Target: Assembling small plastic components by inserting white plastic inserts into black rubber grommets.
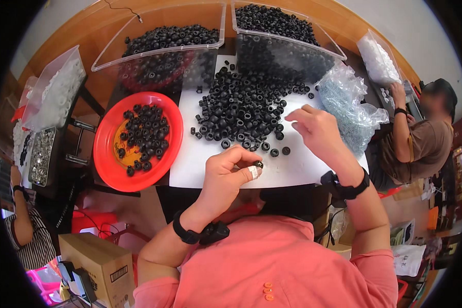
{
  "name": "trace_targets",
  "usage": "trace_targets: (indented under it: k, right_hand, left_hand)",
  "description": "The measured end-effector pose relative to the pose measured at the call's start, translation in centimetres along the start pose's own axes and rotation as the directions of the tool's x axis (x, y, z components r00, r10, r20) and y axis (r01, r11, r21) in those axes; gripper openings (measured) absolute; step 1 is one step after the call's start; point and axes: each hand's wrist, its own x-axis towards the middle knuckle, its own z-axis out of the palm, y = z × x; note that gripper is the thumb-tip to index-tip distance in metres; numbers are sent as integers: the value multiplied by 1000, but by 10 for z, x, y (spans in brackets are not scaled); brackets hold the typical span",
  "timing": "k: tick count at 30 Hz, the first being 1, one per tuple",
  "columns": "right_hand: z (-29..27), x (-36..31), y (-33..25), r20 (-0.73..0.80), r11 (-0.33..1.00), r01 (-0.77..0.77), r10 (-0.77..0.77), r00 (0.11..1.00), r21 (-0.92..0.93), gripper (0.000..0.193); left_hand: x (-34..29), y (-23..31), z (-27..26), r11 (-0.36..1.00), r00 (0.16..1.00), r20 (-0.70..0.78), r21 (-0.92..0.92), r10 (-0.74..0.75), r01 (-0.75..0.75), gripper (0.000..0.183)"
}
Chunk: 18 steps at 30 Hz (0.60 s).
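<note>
Near the table's front edge, my left hand (225, 173) pinches a small black knob (259, 164) between thumb and fingers; a pale bit shows at the knob's end. White tape wraps the thumb. My right hand (317, 129) is raised over the white table sheet (313, 167), its fingers loosely bent and apart, with nothing visible in them. It is beside a clear plastic bag (351, 110) of small grey-blue pieces. A heap of black knobs (241, 110) lies just beyond both hands, several strays at its near edge.
To the left, a red plate (103, 154) holds more black knobs. Two clear bins (203, 66) (287, 56) of black parts line the back. At right sits a co-worker (421, 133) by a bin of white parts (379, 59). Another person's arm (18, 197) shows far left, near a metal-parts tray (42, 156).
</note>
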Motion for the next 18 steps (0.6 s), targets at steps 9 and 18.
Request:
trace_targets:
  k: [9,18]
  right_hand:
    - [17,24,18,247,997,17,3,969,-77,23]
    - [-7,-2,8,161,984,-60,87,983,-166,9]
  left_hand:
    - [0,2,-3,999,998,48,-30,-29,31,18]
    - [-2,1,-3,999,999,40,-46,3,-1,20]
